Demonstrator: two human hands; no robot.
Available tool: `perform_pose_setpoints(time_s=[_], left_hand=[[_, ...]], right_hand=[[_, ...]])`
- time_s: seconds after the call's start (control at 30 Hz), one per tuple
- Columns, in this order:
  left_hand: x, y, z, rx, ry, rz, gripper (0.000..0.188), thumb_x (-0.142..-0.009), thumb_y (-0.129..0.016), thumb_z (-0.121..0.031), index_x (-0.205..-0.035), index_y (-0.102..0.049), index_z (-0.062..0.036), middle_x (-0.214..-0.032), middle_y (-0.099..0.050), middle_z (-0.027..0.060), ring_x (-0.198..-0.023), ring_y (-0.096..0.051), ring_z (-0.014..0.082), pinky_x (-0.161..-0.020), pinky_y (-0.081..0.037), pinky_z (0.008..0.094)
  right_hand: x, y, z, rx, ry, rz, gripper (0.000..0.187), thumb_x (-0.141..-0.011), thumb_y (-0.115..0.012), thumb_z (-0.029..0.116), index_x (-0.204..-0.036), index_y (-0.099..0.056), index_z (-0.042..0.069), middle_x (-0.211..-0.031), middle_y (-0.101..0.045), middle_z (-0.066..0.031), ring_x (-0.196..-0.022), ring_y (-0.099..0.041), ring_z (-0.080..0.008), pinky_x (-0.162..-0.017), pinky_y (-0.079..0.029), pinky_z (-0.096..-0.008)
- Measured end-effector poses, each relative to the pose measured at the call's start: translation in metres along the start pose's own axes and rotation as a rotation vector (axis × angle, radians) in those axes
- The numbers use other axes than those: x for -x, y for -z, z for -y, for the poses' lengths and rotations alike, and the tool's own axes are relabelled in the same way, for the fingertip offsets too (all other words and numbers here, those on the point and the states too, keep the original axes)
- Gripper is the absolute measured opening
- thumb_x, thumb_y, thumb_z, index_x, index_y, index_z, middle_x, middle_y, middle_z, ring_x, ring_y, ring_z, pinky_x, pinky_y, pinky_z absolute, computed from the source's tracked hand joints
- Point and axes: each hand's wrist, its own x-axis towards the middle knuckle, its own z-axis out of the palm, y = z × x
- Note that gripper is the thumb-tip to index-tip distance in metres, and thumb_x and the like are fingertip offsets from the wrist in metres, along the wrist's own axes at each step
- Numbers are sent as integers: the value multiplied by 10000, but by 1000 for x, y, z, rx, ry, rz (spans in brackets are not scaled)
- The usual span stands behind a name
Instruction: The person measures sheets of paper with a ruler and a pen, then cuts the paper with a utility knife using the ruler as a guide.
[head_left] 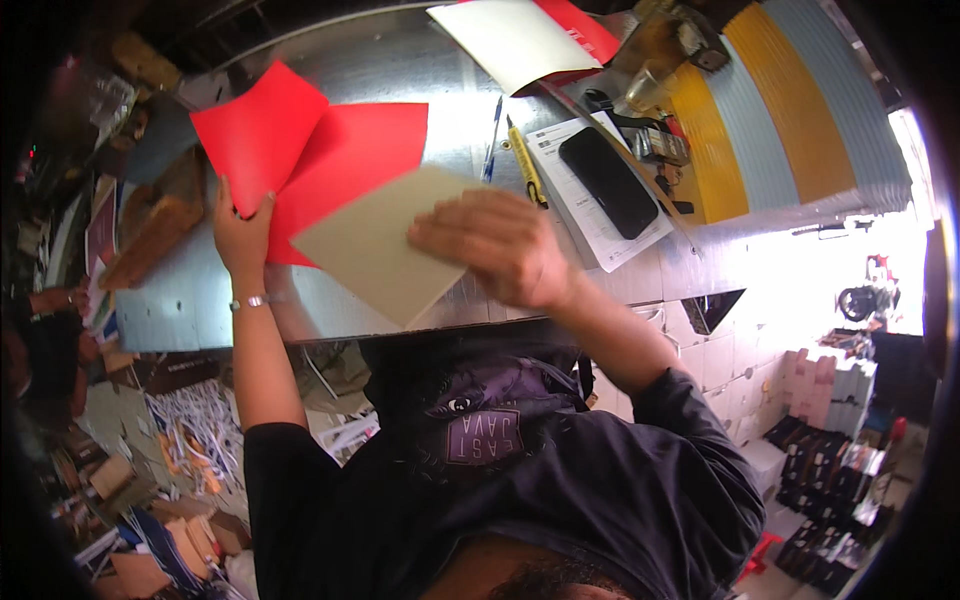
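Observation:
My left hand (243,220) grips the lower edge of a raised red sheet (265,130), its thumb and fingers closed on it. Beneath and to the right lies more red paper (370,140); whether it is a separate sheet or part of the same one I cannot tell. My right hand (495,245) is closed over the right side of a grey-beige board (375,250), fingers across its top and thumb hidden. That board overlaps the lower part of the red paper, close to the metal table's (180,310) front edge.
Right of the board lie a blue pen (494,140), a yellow marker (523,160) and a black phone (608,182) on white papers (570,215). Yellow and grey-blue stacks (780,110) stand far right. A wooden block (160,220) sits left; a white sheet (510,45) lies behind.

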Motion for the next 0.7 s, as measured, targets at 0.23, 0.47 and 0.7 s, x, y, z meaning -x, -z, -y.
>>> perform_pose_setpoints(time_s=[0.23, 0.47, 0.7], left_hand=[[0, 2, -21, -99, -34, 35, 959, -871, -909, -394, -1630, -495, 18, -1684, -509, 217, -1516, -528, 386, -1241, -449, 461], [-3, -17, 1, -254, -54, 22, 1003, -881, -877, -528, -1593, -513, 76, -1645, -535, 257, -1477, -523, 467, -1261, -404, 514], [-3, -9, 18, -215, -11, 72, 931, -934, -827, -549, -1560, -552, 84, -1609, -557, 297, -1492, -526, 448, -1263, -403, 492]], right_hand=[[-56, 53, -125, 447, -122, -80, 496, -929, -674, 33, -1397, -752, 176, -1306, -788, -85, -1211, -732, -328, -1069, -570, -448], [-39, 121, -126, 79, -618, -293, 586, -961, -843, 232, -1520, -680, 166, -1324, -763, -158, -1252, -712, -286, -1094, -550, -390], [-42, 200, 7, -655, -111, -37, 581, -1077, -662, 364, -1497, -618, -35, -1438, -688, -265, -1303, -698, -376, -1135, -538, -448]])
